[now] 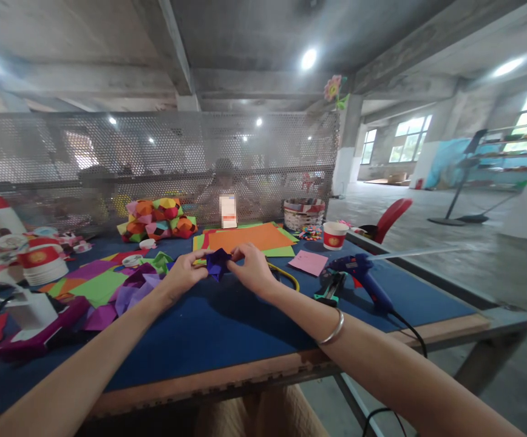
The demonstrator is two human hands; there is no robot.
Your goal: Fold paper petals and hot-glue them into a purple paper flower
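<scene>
A small folded piece of dark purple paper [218, 263] is held between both hands above the blue table mat [227, 328]. My left hand [184, 273] pinches its left side with closed fingers. My right hand [253, 267] grips its right side, fingers curled over the top; a silver bangle sits on that forearm. Loose purple paper sheets [131, 291] lie just left of my left hand, and a stack of orange and green sheets [245, 238] lies just beyond the hands.
A blue glue gun [363, 276] and pliers [329, 286] lie to the right, by a pink paper square [308, 262] and a red paper cup [334, 235]. A multicoloured paper ball [158, 218] and a woven basket [303, 212] stand before the mesh screen [154, 158]. Stacked cups [42, 262] at left.
</scene>
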